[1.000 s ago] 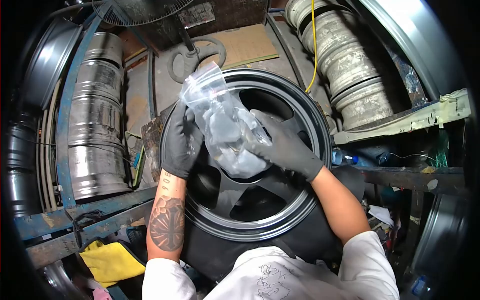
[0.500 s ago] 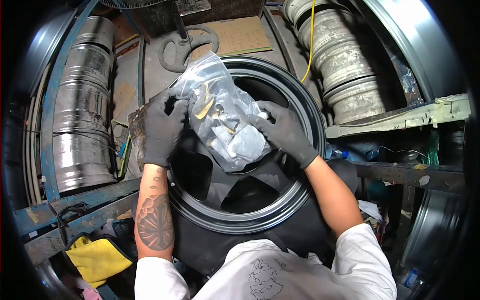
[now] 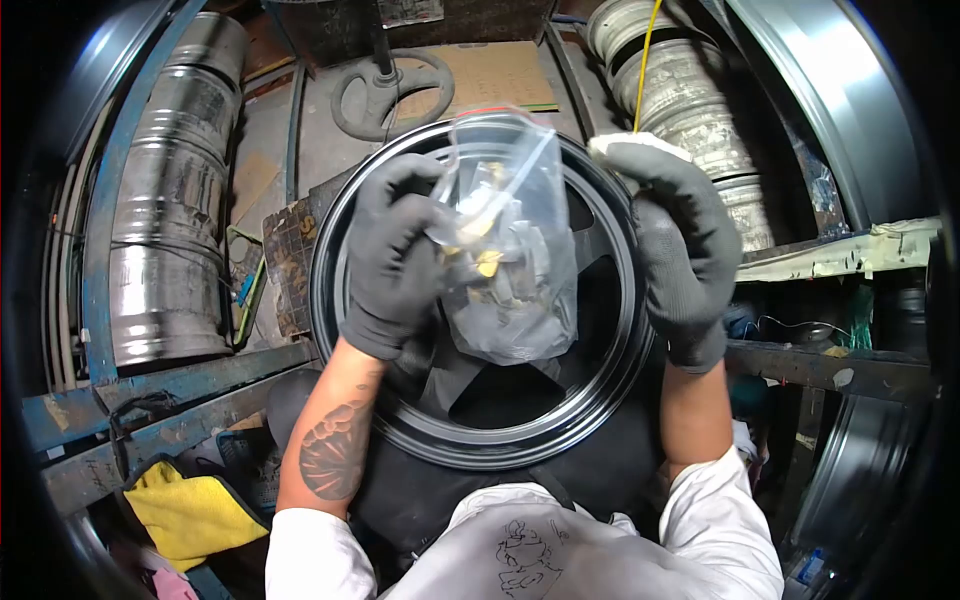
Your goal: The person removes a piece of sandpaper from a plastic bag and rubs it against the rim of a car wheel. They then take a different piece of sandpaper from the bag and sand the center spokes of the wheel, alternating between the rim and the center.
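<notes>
Left hand [image 3: 395,255] pinches clear bag [image 3: 515,280] of bits over black wheel [image 3: 500,450]. Right hand [image 3: 680,250] beside bag; grip can't tell.

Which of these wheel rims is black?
The rim under the plastic bag in the left hand; the stack at far left is shiny chrome, the stack at upper right dusty grey.

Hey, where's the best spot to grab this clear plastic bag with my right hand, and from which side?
Take the top edge near the zip strip, coming in from the right. The left hand pinches the plastic bag on its left side, the pieces sag toward the bottom, and the right hand is apart on that side.
</notes>
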Demonstrator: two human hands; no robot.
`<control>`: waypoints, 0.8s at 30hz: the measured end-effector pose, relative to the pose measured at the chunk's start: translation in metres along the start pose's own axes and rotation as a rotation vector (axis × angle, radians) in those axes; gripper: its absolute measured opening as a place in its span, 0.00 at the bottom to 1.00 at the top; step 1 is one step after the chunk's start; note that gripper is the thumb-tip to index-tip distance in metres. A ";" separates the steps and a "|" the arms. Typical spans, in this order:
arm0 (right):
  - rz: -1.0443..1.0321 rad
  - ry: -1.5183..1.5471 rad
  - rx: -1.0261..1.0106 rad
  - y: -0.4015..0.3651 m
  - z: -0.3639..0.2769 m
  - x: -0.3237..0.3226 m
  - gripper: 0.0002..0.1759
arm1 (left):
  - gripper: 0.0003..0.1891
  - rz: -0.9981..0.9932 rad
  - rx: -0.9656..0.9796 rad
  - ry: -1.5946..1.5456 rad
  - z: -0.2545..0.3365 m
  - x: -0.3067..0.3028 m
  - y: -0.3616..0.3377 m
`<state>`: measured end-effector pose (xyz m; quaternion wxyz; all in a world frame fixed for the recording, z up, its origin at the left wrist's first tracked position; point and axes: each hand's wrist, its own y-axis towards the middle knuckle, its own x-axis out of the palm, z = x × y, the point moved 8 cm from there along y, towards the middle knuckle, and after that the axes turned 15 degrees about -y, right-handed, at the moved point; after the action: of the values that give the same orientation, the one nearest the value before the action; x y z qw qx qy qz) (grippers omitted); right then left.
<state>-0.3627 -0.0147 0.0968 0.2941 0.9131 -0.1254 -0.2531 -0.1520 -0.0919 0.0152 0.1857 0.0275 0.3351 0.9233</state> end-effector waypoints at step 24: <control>-0.529 -0.886 0.003 -0.034 0.018 0.052 0.15 | 0.13 -0.138 0.204 0.148 0.038 0.007 -0.012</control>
<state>-0.3262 -0.0157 0.0438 0.1373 0.7192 -0.0031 -0.6811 -0.1480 -0.0574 0.0367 0.2199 -0.0450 0.4409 0.8690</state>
